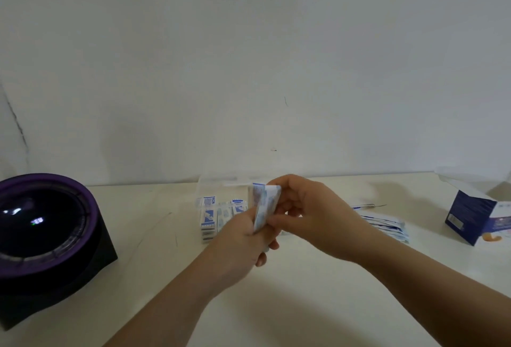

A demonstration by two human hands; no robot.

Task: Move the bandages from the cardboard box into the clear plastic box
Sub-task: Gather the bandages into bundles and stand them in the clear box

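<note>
Pinching a small stack of bandages (265,204) above the middle of the tabletop (154,208), your left hand (243,238) grips its lower end and your right hand (312,214) curls round its top. Just behind, near the back edge, the clear plastic box (206,194) holds blue-and-white wrapped bandages, their print too blurred to read. A loose pile (387,226) lies beside your right wrist. The dark blue cardboard box (470,216) stands at the right edge, its label unreadable, and a purple-rimmed black device (47,225) sits at the left edge.
</note>
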